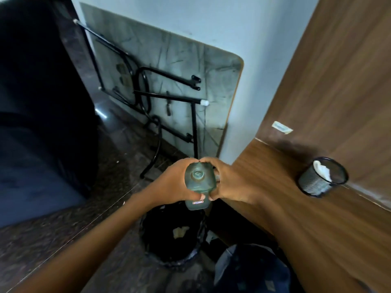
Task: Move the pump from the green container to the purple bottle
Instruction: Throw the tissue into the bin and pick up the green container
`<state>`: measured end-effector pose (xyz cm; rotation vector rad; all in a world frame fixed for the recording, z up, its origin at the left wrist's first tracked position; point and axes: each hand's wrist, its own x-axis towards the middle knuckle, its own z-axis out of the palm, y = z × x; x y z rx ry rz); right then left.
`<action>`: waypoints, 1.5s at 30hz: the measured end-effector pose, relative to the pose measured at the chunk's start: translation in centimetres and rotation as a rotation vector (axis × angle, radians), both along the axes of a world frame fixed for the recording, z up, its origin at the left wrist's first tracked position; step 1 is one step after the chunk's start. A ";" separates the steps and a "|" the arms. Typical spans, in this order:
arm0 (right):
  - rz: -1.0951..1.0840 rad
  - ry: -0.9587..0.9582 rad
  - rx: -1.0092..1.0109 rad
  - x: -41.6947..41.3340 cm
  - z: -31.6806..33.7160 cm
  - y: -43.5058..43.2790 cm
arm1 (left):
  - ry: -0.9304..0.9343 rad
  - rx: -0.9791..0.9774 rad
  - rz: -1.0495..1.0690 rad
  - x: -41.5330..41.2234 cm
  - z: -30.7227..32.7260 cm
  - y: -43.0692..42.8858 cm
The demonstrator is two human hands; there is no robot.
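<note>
The green container (198, 182) is a translucent green bottle held upright in mid-air above a black bin, its open neck facing the camera with no pump on it. My left hand (175, 182) wraps its left side, thumb across the front. My right hand (230, 182) clasps its right side, fingers curled over the top edge. No pump and no purple bottle are in view.
A black lined waste bin (175, 235) stands on the dark floor right below the container. A wooden desk (285, 187) fills the right, with a mesh cup (322, 176) holding white tissue. A folded table (169, 81) leans against the wall behind.
</note>
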<state>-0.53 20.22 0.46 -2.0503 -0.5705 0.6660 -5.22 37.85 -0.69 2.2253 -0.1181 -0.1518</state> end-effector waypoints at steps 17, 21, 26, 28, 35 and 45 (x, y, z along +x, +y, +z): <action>0.331 -0.517 -0.432 2.2 -11.1 3.4 | 0.374 0.095 0.304 -1.7 -23.7 1.6; 0.393 -0.816 -0.422 3.1 -11.5 2.5 | 0.461 0.193 0.379 -1.6 -28.1 0.7; 0.414 -0.792 -0.607 4.6 -12.7 0.6 | 0.563 0.271 0.341 -1.8 -32.9 -0.2; 0.396 -0.805 -0.599 4.6 -13.0 0.7 | 0.624 0.279 0.338 -2.1 -34.9 -0.5; 0.370 -0.858 -0.555 4.7 -13.3 0.6 | 0.695 0.392 0.322 -2.4 -39.5 -1.8; 0.331 -0.874 -0.543 4.6 -13.5 0.6 | 0.719 0.435 0.321 -2.9 -41.7 -1.9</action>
